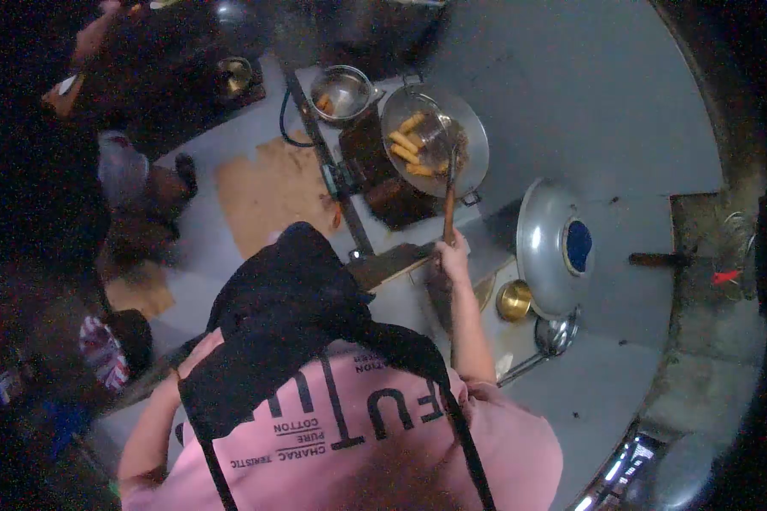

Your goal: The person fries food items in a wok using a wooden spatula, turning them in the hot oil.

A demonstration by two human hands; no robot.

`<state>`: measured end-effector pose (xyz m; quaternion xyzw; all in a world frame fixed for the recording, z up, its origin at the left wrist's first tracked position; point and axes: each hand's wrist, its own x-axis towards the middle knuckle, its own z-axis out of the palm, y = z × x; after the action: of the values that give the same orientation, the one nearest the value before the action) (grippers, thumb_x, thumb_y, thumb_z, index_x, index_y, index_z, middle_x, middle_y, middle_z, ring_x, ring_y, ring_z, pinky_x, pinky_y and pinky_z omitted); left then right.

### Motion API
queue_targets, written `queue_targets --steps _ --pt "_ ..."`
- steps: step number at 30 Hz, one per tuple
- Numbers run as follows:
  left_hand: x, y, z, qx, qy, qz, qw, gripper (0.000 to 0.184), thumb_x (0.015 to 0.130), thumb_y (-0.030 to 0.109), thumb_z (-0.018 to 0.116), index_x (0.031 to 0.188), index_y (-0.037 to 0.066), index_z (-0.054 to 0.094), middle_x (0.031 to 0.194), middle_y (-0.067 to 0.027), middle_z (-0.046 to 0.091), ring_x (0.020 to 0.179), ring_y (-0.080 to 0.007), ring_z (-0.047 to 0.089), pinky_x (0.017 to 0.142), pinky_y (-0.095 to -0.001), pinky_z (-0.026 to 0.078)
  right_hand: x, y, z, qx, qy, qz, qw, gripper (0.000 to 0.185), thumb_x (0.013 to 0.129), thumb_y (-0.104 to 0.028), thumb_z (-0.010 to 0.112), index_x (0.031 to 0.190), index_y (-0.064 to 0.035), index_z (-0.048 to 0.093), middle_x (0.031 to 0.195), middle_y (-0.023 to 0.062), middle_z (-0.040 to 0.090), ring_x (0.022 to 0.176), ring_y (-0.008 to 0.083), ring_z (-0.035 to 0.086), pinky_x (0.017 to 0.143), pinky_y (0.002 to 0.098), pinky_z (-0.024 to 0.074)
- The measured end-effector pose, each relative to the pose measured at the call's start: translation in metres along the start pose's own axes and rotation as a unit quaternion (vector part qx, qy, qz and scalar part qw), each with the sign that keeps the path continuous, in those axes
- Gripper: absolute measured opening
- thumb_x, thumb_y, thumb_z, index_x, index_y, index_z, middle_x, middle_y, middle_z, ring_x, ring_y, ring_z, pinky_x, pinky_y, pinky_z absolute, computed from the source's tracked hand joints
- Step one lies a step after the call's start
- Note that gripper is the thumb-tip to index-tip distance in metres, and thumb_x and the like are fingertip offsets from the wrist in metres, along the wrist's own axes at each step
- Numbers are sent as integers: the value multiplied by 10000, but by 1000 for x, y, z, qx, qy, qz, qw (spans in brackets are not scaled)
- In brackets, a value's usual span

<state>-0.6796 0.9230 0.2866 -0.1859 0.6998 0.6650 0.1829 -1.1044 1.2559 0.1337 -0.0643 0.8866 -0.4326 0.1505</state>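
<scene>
The wooden-handled utensil was held in the right hand, with the fingers wrapped around the lower end of its handle. The left hand was placed low in the left half of the frame, against the edge of the black apron; whether anything was grasped by it could not be told.

For the utensil to be worked well among the golden rolls, its head was best kept low along the curved wall of the wide pan and slid beneath each roll, rather than pressed down from above, since the crusts could easily be torn. Slow, short strokes seemed called for, as hot oil, if held there, could be splashed by quick ones. The wrist was best kept outside the rim.

The utensil was located just right of centre in the upper half of the frame. Its long axis was set nearly upright in the frame, with the head pointed toward the top edge and the handle end toward the bottom; the exact shape of the head could not be made out. The rolls were gathered in the pan's left and lower parts: the uppermost was tilted up to the right, the middle ones were slanted down to the right, and the lowest was laid nearly level.
</scene>
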Motion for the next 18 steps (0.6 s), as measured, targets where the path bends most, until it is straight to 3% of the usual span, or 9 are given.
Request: queue_targets --steps 2,3,5,9,11,15,17,18 --pt "1 1 1 -8 14 -27 1000 449 897 233 378 1286 21 306 1321 -101 334 1228 -209 293 1027 -306 193 -33 -82 -22 159 -80 159 971 478 700 -41 509 1155 -34 363 602 23 459 434 109 421 395 245 356" --pt "-1 -4 0 33 29 -64 997 450 900 240 375 1286 21 304 1325 -99 329 1232 -208 288 1028 -306 191 -31 -78 -25 160 -80 158 971 478 700 -41 509 1155 -34 363 602 23 459 434 109 421 395 245 356" --pt "-2 11 2 57 36 -53 996 442 906 238 362 1283 16 306 1321 -96 335 1227 -203 293 1025 -302 196 -22 -63 -34 240 -143 206 938 305 700 -29 483 996 -44 411 589 9 434 417 103 394 389 245 352" --pt "-3 38 4 111 45 -20 993 459 897 253 353 1283 11 298 1317 -99 333 1222 -209 294 1020 -305 204 9 -55 -30 198 -137 218 946 176 697 -32 477 858 -60 410 570 10 428 410 104 395 384 254 353" --pt "-2 27 5 118 37 -9 992 494 875 271 370 1289 15 287 1322 -110 319 1226 -224 285 1020 -316 203 34 -40 -22 161 -91 149 971 161 696 -41 471 853 -47 436 542 8 420 395 115 385 383 263 356" --pt "-2 11 3 154 9 29 988 565 832 307 403 1300 23 263 1333 -131 291 1234 -255 266 1020 -337 202 87 -41 -7 168 -41 120 978 187 691 -50 482 874 -25 447 543 41 457 424 139 445 391 272 373" --pt "1 2 1 184 -7 55 981 602 810 325 420 1305 27 251 1338 -141 277 1238 -270 257 1020 -348 201 141 3 4 26 89 -9 996 224 681 -75 508 893 -7 482 591 84 510 527 156 528 430 295 396" --pt "3 -1 -1 198 -15 72 977 621 799 333 429 1308 29 245 1341 -146 270 1240 -278 253 1020 -354 201 146 -7 3 27 87 -11 996 224 681 -75 508 893 -7 482 591 84 510 527 156 528 430 295 396"
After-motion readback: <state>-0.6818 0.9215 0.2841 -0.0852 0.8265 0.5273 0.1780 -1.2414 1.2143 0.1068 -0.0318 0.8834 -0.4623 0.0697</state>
